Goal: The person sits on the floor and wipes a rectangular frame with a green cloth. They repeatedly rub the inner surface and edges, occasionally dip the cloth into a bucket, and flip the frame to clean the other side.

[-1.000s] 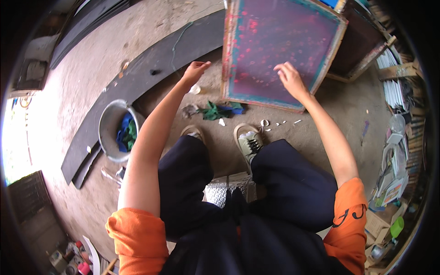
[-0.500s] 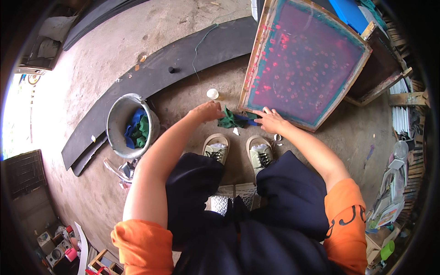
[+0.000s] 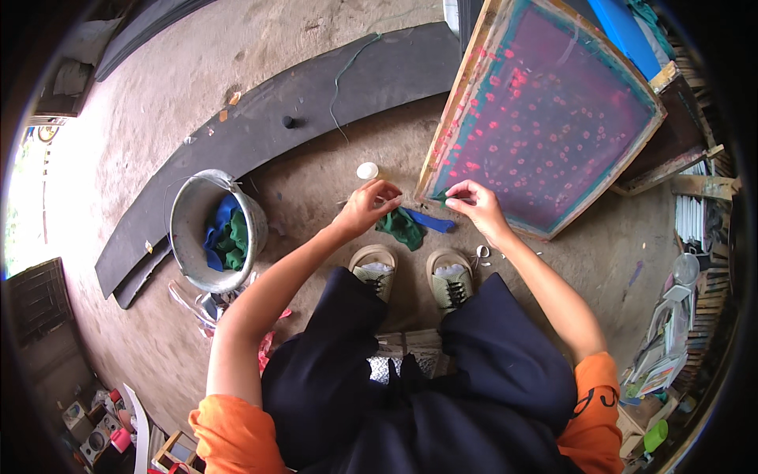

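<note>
My left hand is closed in a pinch, its fingertips above a crumpled green cloth. Whether it grips anything I cannot make out. Opposite it, my right hand pinches a small green cloth scrap between thumb and fingers, beside the lower corner of the framed screen. A strip of blue cloth lies on the floor between the hands, against the green cloth. Beyond them stands a small white-topped container.
A grey bucket holding blue and green cloth stands at left. The wood-framed printing screen leans at right. A long black sheet curves across the floor, with a small black cap on it. My shoes are just below the hands.
Both hands have lifted off the cloth on the floor. My right hand now has a green scrap in its pinch. The green and blue cloth lies lower and more spread out.
</note>
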Demonstrator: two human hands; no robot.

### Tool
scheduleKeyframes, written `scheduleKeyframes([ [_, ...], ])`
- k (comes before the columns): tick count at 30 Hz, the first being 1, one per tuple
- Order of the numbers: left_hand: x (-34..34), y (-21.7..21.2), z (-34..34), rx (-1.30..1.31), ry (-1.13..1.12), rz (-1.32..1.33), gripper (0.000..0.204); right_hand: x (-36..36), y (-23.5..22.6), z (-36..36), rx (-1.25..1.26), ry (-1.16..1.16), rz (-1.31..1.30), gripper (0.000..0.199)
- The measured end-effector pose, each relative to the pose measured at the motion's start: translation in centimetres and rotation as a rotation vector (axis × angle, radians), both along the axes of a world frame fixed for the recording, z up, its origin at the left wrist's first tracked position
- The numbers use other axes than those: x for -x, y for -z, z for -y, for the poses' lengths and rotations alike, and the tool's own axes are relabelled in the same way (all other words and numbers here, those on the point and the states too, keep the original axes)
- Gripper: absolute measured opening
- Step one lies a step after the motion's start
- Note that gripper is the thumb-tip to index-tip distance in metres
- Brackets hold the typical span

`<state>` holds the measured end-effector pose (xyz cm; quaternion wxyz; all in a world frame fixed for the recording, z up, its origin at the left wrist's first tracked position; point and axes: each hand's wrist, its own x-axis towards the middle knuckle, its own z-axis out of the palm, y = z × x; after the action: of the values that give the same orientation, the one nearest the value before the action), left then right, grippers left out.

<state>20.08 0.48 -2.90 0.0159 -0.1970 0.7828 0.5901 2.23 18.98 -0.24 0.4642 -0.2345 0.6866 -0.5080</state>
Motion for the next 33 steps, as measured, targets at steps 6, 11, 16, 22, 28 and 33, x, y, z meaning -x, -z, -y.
scheduleKeyframes([
  [6, 3.2, -3.5, -2.2, -0.428, -0.131, -0.278, 0.035, -1.9, -4.0, 1.4, 0.135, 0.214, 0.219, 0.025],
  [11, 3.6, -4.6, -2.1, -0.248, -0.110, -0.153, 0.023, -2.3, -4.6, 2.1, 0.138, 0.099, 0.110, 0.025],
  [16, 3.1, -4.6, -1.6, -0.064, -0.195, -0.221, 0.014, -2.1, -2.0, 2.5, 0.003, 0.042, -0.002, 0.016],
  [22, 0.2, -0.7, 1.6, 0.299, -0.486, -0.303, 0.022, -1.4, -0.4, 4.0, 0.113, 0.110, 0.021, 0.013],
  [28, -0.6, 5.0, 3.3, 0.576, -0.320, -0.265, 0.049, -1.1, 1.3, 5.0, -0.002, 0.109, 0.140, 0.023],
  [33, 0.3, 5.9, 4.0, 0.433, -0.349, -0.156, 0.047, -1.2, 1.2, 5.2, 0.018, 0.191, 0.298, 0.026],
])
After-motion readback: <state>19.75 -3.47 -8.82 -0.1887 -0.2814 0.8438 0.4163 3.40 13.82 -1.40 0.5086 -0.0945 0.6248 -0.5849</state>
